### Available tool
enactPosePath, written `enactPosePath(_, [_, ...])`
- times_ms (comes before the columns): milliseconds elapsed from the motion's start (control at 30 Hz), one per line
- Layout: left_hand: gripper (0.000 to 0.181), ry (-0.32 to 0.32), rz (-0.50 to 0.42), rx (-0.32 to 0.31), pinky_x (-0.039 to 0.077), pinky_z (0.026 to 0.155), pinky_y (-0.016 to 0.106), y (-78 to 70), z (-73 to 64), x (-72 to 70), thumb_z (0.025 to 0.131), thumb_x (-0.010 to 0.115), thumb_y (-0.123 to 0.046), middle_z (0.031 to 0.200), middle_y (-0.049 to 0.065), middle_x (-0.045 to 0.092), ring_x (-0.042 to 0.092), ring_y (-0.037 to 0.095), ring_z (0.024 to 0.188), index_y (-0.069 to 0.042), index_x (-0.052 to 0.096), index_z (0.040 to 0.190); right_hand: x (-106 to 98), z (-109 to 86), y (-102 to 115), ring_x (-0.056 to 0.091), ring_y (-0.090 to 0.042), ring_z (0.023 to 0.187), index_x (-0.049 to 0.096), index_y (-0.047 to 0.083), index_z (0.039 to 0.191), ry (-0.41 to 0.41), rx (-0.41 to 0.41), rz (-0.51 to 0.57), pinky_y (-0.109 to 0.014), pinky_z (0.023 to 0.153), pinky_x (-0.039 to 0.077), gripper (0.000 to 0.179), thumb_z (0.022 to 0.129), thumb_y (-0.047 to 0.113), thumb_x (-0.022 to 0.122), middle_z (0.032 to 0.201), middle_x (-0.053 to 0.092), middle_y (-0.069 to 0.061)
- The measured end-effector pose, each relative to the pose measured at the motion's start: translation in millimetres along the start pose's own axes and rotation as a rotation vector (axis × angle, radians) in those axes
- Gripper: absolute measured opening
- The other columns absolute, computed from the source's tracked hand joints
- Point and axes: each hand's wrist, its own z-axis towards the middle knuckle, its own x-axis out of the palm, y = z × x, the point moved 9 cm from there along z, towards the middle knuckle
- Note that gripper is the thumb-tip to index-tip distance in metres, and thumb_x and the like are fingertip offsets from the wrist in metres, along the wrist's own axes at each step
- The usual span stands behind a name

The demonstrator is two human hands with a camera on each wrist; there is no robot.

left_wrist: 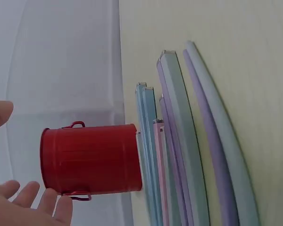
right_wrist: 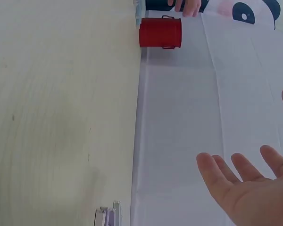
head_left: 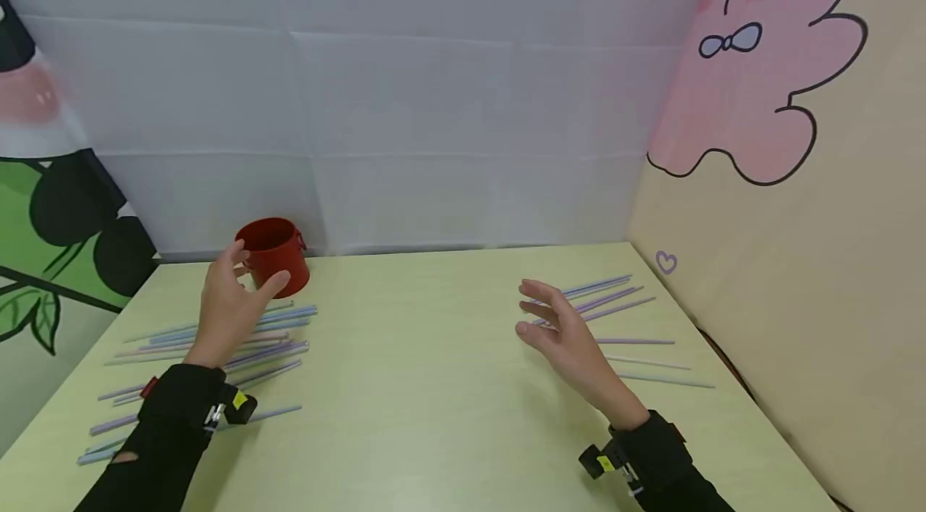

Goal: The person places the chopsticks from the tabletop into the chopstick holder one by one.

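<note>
A red bucket-shaped pot (head_left: pixel 282 259) with small side handles stands upright at the back left of the table. My left hand (head_left: pixel 230 311) is at its near side, thumb and fingers spread apart; whether the fingertips touch it I cannot tell. In the left wrist view the pot (left_wrist: pixel 92 160) appears sideways, with fingers (left_wrist: pixel 47 202) close to one handle. Under my left hand and forearm lie several thin pastel sticks (head_left: pixel 278 347) in blue, purple, pink and green. My right hand (head_left: pixel 567 343), fingers loosely extended and holding nothing, hovers by several similar sticks (head_left: pixel 615 303) on the right.
The pale yellow table (head_left: pixel 419 383) meets a light grey cloth (head_left: pixel 463 198) hanging behind it. A beige wall with a pink bear drawing (head_left: pixel 760 86) borders the right side. A printed panel (head_left: pixel 65 215) stands at the left.
</note>
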Motion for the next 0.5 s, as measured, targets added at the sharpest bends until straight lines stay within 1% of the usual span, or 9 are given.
enactPosePath(67, [0.088,-0.017,-0.032,-0.069,0.039,0.090,0.064,12.5,6.3,-0.8,0.090,0.063,-0.043,0.144,0.024,0.029,0.030,0.044,0.124,-0.006,0.011,0.151,8.9,-0.7,4.5,0.039,-0.028,0.129,0.035,0.018,0.143,0.031,-0.013,0.038,-0.034,0.099,0.043,0.057,0.094,0.015,0.063,0.144,0.038,-0.002])
enactPosePath(133, [0.092,-0.028,-0.064,-0.146,0.037,0.093,0.064,25.5,11.2,-0.5,0.090,0.063,-0.046,0.147,0.022,0.023,0.025,0.043,0.128,-0.008,0.006,0.151,17.2,-2.5,14.0,0.038,-0.031,0.130,0.034,0.012,0.144,0.062,-0.012,0.079,-0.035,0.099,0.043,0.058,0.094,0.011,0.062,0.145,0.037,-0.005])
enactPosePath(200, [0.097,-0.027,-0.096,-0.216,0.036,0.095,0.063,38.2,15.4,1.6,0.089,0.063,-0.049,0.150,0.021,0.017,0.020,0.043,0.131,-0.010,0.000,0.152,24.7,-4.2,20.5,0.038,-0.030,0.130,0.033,0.008,0.144,0.085,0.001,0.113,-0.036,0.099,0.043,0.058,0.093,0.008,0.062,0.145,0.036,-0.006])
enactPosePath(267, [0.101,-0.013,-0.131,-0.262,0.035,0.098,0.063,48.4,19.2,5.1,0.087,0.063,-0.052,0.153,0.020,0.013,0.017,0.042,0.134,-0.012,-0.003,0.152,31.0,-5.7,24.0,0.037,-0.030,0.130,0.033,0.007,0.143,0.100,0.017,0.141,-0.036,0.099,0.043,0.058,0.093,0.007,0.062,0.145,0.036,-0.006])
enactPosePath(300, [0.103,-0.006,-0.147,-0.275,0.034,0.099,0.062,52.4,20.8,6.9,0.086,0.064,-0.053,0.153,0.019,0.011,0.015,0.042,0.135,-0.012,-0.004,0.151,33.5,-6.6,26.5,0.037,-0.030,0.130,0.034,0.007,0.143,0.106,0.024,0.148,-0.037,0.099,0.043,0.058,0.093,0.007,0.062,0.145,0.036,-0.006])
enactPosePath(367, [0.106,0.011,-0.165,-0.280,0.033,0.100,0.062,58.0,24.2,9.8,0.085,0.065,-0.054,0.154,0.019,0.009,0.013,0.042,0.136,-0.011,-0.005,0.151,37.3,-8.2,27.3,0.038,-0.029,0.130,0.034,0.007,0.143,0.115,0.025,0.153,-0.037,0.099,0.043,0.057,0.093,0.008,0.063,0.144,0.037,-0.006])
enactPosePath(500, [0.108,0.031,-0.175,-0.257,0.033,0.100,0.062,60.4,31.1,11.9,0.083,0.067,-0.053,0.154,0.019,0.009,0.013,0.042,0.136,-0.011,-0.006,0.151,40.4,-12.0,35.2,0.039,-0.030,0.129,0.035,0.004,0.142,0.128,0.027,0.158,-0.041,0.099,0.042,0.056,0.093,0.007,0.062,0.144,0.037,-0.009])
